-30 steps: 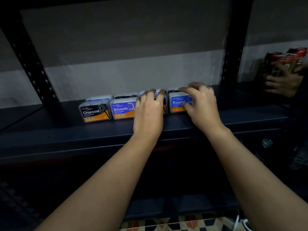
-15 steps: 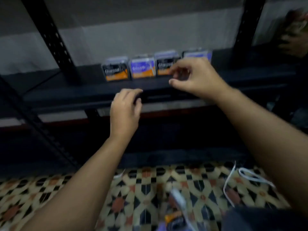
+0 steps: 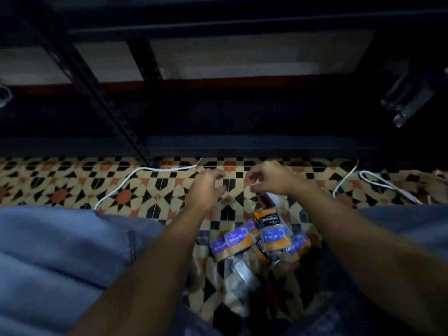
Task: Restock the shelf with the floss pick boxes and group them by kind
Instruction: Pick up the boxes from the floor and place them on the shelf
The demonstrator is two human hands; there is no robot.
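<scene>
Several floss pick boxes lie in a heap on the patterned floor between my knees: a purple Smooth box [image 3: 238,241], a blue Round box [image 3: 274,238] and a black Charcoal box [image 3: 268,218]. They seem to sit in a clear plastic bag [image 3: 240,280]. My left hand [image 3: 206,187] and my right hand [image 3: 269,179] hover over the floor just beyond the heap, fingers loosely curled, holding nothing. The filled shelf is out of view.
The dark metal shelving [image 3: 218,32] fills the upper half, with a slanted perforated post [image 3: 101,98]. White cables [image 3: 145,175] [image 3: 378,183] trail on the tiled floor. My blue-trousered knees [image 3: 60,251] flank the heap.
My view has swung down from the shelf row to the floor. Both hands have left the shelved boxes and dropped toward the heap of boxes.
</scene>
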